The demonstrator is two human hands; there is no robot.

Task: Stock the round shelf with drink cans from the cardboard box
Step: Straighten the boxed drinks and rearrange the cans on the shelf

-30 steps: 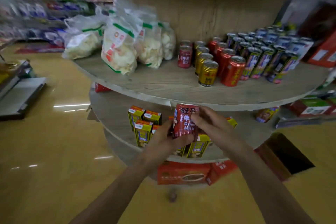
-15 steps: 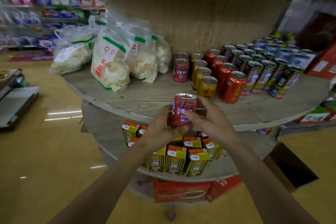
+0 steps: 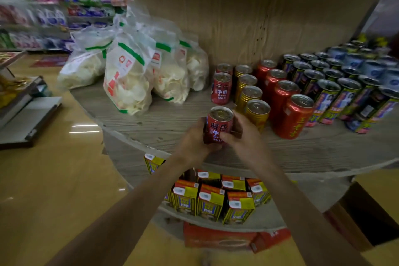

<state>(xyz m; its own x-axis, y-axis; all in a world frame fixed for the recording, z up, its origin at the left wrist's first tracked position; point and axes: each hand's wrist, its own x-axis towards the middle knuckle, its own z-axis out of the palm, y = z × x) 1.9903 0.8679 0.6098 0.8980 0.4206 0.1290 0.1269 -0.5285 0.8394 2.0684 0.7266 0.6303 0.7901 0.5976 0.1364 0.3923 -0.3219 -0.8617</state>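
Red milk can (image 3: 219, 124) stands upright, label facing outward, grasped on both sides by the left hand (image 3: 195, 140) and right hand (image 3: 241, 134). It is just in front of the matching milk-can row (image 3: 222, 88) on the round shelf (image 3: 151, 127), probably to extend that row.

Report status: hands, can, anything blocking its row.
Both gripping: left hand, right hand on red milk can. Upright over top shelf, fronting two matching cans. Close beside: gold cans; nothing blocking.

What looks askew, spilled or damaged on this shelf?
Nothing stands out. The metal drink cans stand upright in rows; the clear bags of white crackers lean. The left hand and right hand hold a small red can.
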